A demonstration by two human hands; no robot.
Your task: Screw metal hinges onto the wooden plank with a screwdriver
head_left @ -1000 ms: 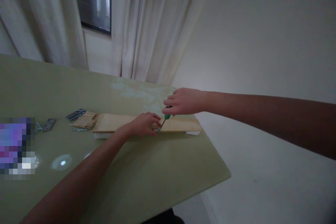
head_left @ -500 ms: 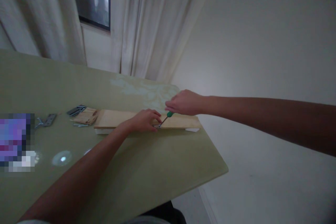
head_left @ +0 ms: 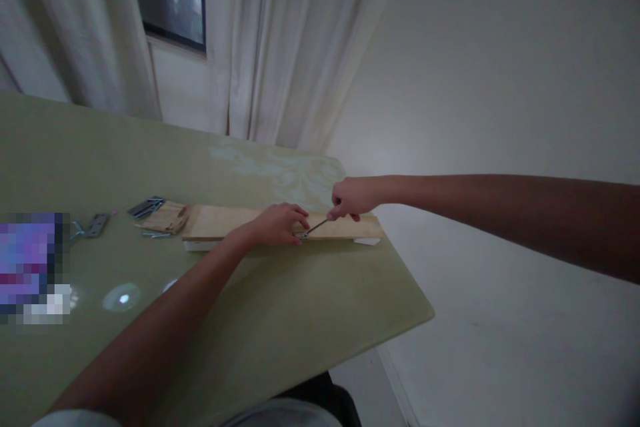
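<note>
A long pale wooden board (head_left: 225,222) lies flat near the far right corner of the green table (head_left: 280,320). My left hand (head_left: 277,223) rests on the board with its fingers curled, pinching a small metal piece at the board's front edge. My right hand (head_left: 353,198) is closed round a screwdriver's handle, which the fist hides. The screwdriver's metal shaft (head_left: 316,227) slants down to the left, and its tip meets the metal piece right beside my left fingertips.
Left of the board lie a small stack of wood pieces (head_left: 165,219), dark metal plates (head_left: 145,207), a hinge (head_left: 96,225) and loose screws (head_left: 155,235). A blurred purple patch (head_left: 30,260) sits at the table's left. Curtains and a window stand behind; the table edge drops off at right.
My right hand has dropped lower and closed into a tighter fist, hiding the green handle, and the shaft now lies flatter. My left hand has stayed on the board.
</note>
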